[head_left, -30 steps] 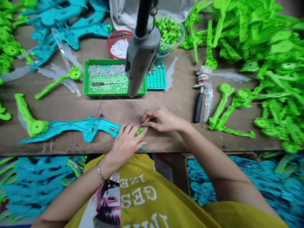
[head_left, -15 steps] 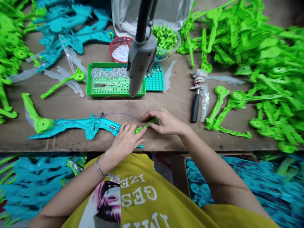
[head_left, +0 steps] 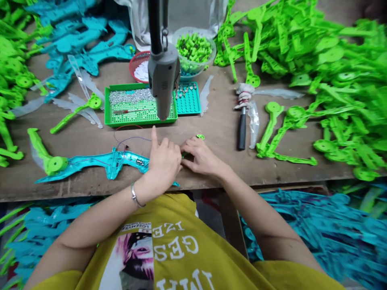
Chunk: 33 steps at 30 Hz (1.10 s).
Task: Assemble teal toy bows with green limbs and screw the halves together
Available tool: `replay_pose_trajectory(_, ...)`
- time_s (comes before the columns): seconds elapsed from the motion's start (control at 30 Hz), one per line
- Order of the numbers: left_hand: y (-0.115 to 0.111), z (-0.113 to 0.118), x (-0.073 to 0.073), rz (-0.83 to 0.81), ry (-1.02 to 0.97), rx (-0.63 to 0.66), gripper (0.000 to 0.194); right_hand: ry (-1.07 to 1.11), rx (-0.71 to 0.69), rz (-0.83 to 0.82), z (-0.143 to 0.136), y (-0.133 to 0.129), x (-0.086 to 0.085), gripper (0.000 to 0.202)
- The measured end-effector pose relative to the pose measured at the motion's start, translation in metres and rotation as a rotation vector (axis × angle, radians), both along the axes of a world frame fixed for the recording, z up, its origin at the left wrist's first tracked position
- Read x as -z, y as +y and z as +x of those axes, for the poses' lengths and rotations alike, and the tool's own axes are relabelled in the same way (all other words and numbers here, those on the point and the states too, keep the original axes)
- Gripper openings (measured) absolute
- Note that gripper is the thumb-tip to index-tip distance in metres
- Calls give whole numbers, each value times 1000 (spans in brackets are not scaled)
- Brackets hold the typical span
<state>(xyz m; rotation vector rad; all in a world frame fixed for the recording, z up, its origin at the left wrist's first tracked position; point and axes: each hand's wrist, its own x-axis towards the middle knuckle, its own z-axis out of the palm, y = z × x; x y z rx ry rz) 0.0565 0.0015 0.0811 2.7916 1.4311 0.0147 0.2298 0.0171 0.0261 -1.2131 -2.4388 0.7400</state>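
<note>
Shell [head_left: 90, 161] of blue plastic, its long axis running left to right along the surface [head_left: 217, 133].
Left hand [head_left: 165, 163], the nearer one, covers part of its right end, index finger pointing away from the body (whether that grip holds anything, I cannot tell); right hand [head_left: 203, 158] pinches a mostly hidden green piece [head_left: 184, 154] between the hands.

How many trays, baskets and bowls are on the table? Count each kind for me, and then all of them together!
Trays: 2 (one green tray, one turquoise tray)
Baskets: 1 (the red basket)
Bowls: 1 (the clear round bowl)
Total: 4
</note>
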Motion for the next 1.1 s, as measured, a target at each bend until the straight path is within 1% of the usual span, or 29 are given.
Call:
replay_pose_trajectory(0.07, 4, 2, 2, -15, 48, -21, 18, 7, 0, -16, -1, 1, 4, 15)
replay_pose_trajectory(0.13, -2, 0, 5, -1, 34, -63, 12, 21, -13, -27, 1, 1, 6, 14)
replay_pose_trajectory(0.23, -20, -8, 11, 20, -13, -77, 17, 30, -24, -37, 3, 1, 7, 14)
replay_pose_trajectory(0.37, -39, -16, 19, 66, -36, -11, 24, 29, -51, -9, 6, 0, 10, 17)
replay_pose_trajectory(0.47, -41, -22, 24, 41, -50, 13, 23, 47, -106, 59, 9, 1, 17, 20)
replay_pose_trajectory(0.57, -35, -26, 29, -10, -136, 11, 26, 61, -145, 129, 13, 2, 25, 21)
replay_pose_trajectory(0.67, -30, -29, 40, -37, -225, 29, 34, 69, -151, 174, 16, -1, 28, 22)
replay_pose_trajectory(0.7, -30, -30, 45, -37, -241, 29, 36, 81, -138, 185, 17, -3, 28, 24)
replay_pose_trajectory(0.77, -30, -32, 55, -34, -255, 18, 40, 115, -70, 197, 19, -9, 26, 36)
replay_pose_trajectory(0.83, -31, -33, 62, -39, -255, 22, 40, 132, 37, 199, 21, -18, 24, 51)
replay_pose_trajectory(0.87, -32, -34, 64, -44, -254, 32, 39, 125, 92, 198, 22, -23, 23, 55)
replay_pose_trajectory(0.9, -32, -35, 66, -47, -255, 42, 38, 106, 141, 198, 22, -28, 22, 56)
replay_pose_trajectory(0.93, -32, -35, 67, -47, -255, 51, 37, 76, 184, 198, 23, -33, 22, 51)
replay_pose_trajectory(1.0, -31, -36, 67, -34, -257, 64, 34, 18, 248, 204, 22, -39, 21, 34)
replay_pose_trajectory(1.07, -30, -35, 65, -9, -241, 77, 33, -4, 258, 206, 21, -42, 21, 18)
replay_pose_trajectory(1.1, -30, -35, 64, 3, -227, 86, 32, 5, 247, 202, 20, -41, 21, 14)
